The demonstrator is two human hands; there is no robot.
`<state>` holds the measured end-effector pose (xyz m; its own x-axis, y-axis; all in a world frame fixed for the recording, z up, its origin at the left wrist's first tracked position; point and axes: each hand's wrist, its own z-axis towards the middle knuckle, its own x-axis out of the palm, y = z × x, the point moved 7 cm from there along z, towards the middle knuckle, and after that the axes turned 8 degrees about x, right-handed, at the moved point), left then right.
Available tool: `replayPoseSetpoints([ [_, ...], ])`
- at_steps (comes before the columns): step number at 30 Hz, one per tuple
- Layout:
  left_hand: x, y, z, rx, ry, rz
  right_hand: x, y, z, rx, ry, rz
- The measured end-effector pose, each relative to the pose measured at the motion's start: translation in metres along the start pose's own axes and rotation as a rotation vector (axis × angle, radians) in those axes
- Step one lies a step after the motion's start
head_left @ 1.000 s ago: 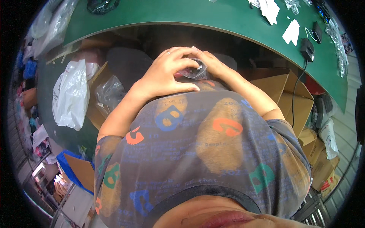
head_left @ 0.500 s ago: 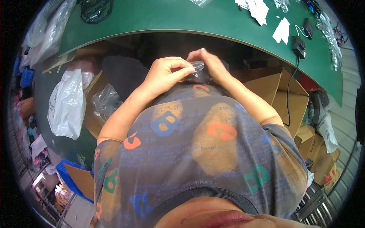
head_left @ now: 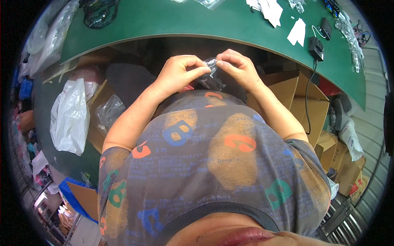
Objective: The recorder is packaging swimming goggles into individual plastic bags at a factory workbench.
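Between my two hands, just short of the green table's front edge, hangs a small clear plastic bag (head_left: 211,81). My left hand (head_left: 183,73) pinches its upper left edge between thumb and forefinger. On the other side my right hand (head_left: 240,69) grips the upper right edge in the same way. Something dark shows through or behind the film; I cannot make out whether it lies inside.
On the green table (head_left: 172,24) lie white paper slips (head_left: 297,32), a black power adapter (head_left: 316,48) with a hanging cord, and bundled black cable (head_left: 99,14). Cardboard boxes (head_left: 283,88) stand to the right below it. A white plastic bag (head_left: 69,117) sits at left.
My right hand has closed on the bag's edge; before, its fingers were raised beside it. The bag is now held up and stretched between both hands.
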<state>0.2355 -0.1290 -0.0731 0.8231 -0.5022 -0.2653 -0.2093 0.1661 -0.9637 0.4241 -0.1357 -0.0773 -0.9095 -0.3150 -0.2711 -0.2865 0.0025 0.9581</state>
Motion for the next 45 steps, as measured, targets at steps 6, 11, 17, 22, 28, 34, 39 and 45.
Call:
replayPoseSetpoints([
  [6, 0.001, -0.009, 0.005, 0.025, 0.031, 0.123, 0.0, -0.006, 0.002, 0.008, 0.011, -0.029],
  [11, 0.003, 0.013, 0.007, 0.127, -0.014, 0.024, 0.007, -0.023, 0.006, 0.057, 0.044, 0.248],
  [17, 0.003, -0.001, 0.004, 0.287, -0.029, 0.123, 0.001, -0.035, 0.004, 0.105, 0.003, 0.556],
  [22, 0.008, 0.029, 0.005, 0.139, -0.143, -0.174, 0.003, -0.025, 0.002, 0.107, 0.024, 0.513],
  [28, 0.017, 0.028, 0.008, 0.061, -0.153, -0.158, 0.006, -0.014, 0.001, -0.027, -0.058, 0.281],
  [34, 0.038, 0.048, 0.005, -0.195, -0.132, -0.829, 0.002, 0.002, -0.003, -0.146, -0.096, 0.138],
  [39, 0.045, 0.045, 0.002, -0.271, -0.132, -0.904, 0.001, -0.017, -0.005, -0.052, -0.078, 0.281],
  [45, 0.045, 0.047, 0.003, -0.219, -0.13, -0.829, -0.007, -0.006, -0.007, -0.04, 0.005, 0.076],
])
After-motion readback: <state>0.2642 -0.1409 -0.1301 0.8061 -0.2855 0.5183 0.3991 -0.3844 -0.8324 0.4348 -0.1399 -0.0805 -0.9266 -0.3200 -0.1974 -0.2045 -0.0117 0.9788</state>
